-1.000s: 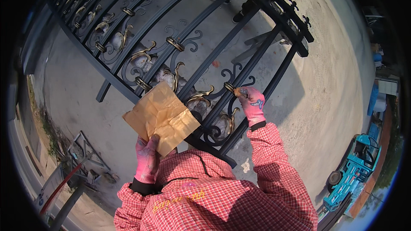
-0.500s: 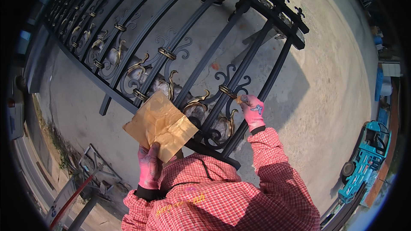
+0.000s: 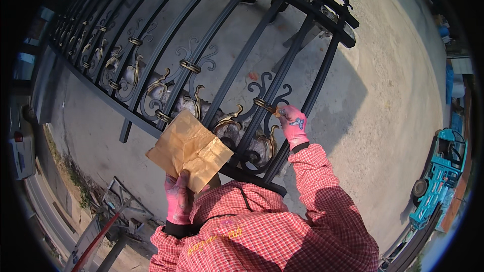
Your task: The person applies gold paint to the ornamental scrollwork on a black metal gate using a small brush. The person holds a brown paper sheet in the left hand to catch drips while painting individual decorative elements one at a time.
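Observation:
My left hand [image 3: 178, 199], in a pink glove, grips the lower edge of a creased brown sheet [image 3: 189, 151] of card or paper with gold smears. The thumb lies on top of it. My right hand [image 3: 293, 123], also gloved in pink, is closed in a pinch on a small brown piece [image 3: 278, 113], too small to name. That piece meets a gold collar [image 3: 264, 105] on a black bar of the metal fence panel [image 3: 244, 65]. Black scrolls and gold-coloured leaves [image 3: 233, 117] decorate the panel around both hands. The sheet hides part of its near rail.
Spear-like finials [image 3: 346, 3] top the panel's far right end. Beyond it a person's dark shoes [image 3: 247, 1] show. A turquoise three-wheeled cargo vehicle [image 3: 439, 176] stands at right, a metal frame [image 3: 126, 199] at lower left, and a white vehicle [image 3: 21, 146] at far left.
The view has shifted slightly, so the panel sits a little further left. My right hand stays at the same collar with its fingers pinched. My left hand still holds the sheet.

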{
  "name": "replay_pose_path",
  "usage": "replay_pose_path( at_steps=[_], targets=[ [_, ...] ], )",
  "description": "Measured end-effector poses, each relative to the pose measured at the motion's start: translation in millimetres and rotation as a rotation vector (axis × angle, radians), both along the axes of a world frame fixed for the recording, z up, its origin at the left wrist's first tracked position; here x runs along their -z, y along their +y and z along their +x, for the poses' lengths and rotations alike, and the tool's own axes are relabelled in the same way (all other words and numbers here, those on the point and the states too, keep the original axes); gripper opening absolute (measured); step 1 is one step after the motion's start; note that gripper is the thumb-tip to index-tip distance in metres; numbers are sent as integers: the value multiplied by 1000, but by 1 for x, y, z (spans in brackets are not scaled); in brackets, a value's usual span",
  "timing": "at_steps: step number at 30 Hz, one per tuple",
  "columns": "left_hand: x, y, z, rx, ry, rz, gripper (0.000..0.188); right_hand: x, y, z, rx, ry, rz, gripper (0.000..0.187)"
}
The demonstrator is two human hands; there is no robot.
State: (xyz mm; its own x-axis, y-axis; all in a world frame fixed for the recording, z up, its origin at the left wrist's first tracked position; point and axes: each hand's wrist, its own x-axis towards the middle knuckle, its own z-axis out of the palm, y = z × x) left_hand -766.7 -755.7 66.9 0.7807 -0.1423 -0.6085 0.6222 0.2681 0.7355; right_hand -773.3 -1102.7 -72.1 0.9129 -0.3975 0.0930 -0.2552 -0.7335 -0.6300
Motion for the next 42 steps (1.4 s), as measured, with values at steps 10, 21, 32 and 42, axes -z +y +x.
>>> replay_pose_path(
  at_steps=[10,21,32,42],
  targets=[
    [7,1,-1,-21,16,7,50,7,2,-6,89,-36,210,24],
    [0,1,-2,-19,26,-1,52,2,4,9,-20,-200,167,25],
    [-5,2,-6,-57,0,15,51,-16,9,36,-127,-94,254,20],
    [-7,15,-11,-85,-30,15,54,-13,-3,19,-84,58,127,16]
  ],
)
